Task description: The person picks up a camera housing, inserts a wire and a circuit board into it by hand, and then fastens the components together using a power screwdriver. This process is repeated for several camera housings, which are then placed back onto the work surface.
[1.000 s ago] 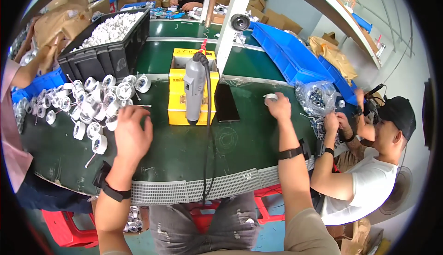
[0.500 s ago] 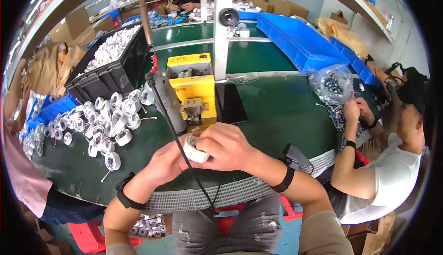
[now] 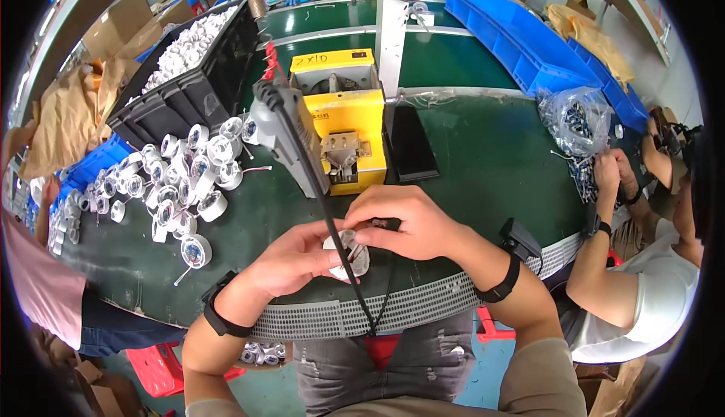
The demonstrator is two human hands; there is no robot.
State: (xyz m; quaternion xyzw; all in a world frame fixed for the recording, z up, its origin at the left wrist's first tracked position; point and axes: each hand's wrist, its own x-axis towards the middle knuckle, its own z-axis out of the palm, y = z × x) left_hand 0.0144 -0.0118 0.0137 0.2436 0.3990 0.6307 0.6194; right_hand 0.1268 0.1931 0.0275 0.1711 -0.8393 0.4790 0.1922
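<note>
I am pinching a small white round part [image 3: 349, 252] in both my left hand [image 3: 298, 257] and right hand [image 3: 408, 224], near me above the belt edge; it seems light, rigid, best gripped by its rim.

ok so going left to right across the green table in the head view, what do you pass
White round parts → hanging power tool → yellow fixture → black slab → clear bag of small parts → co-worker's hands.
</note>
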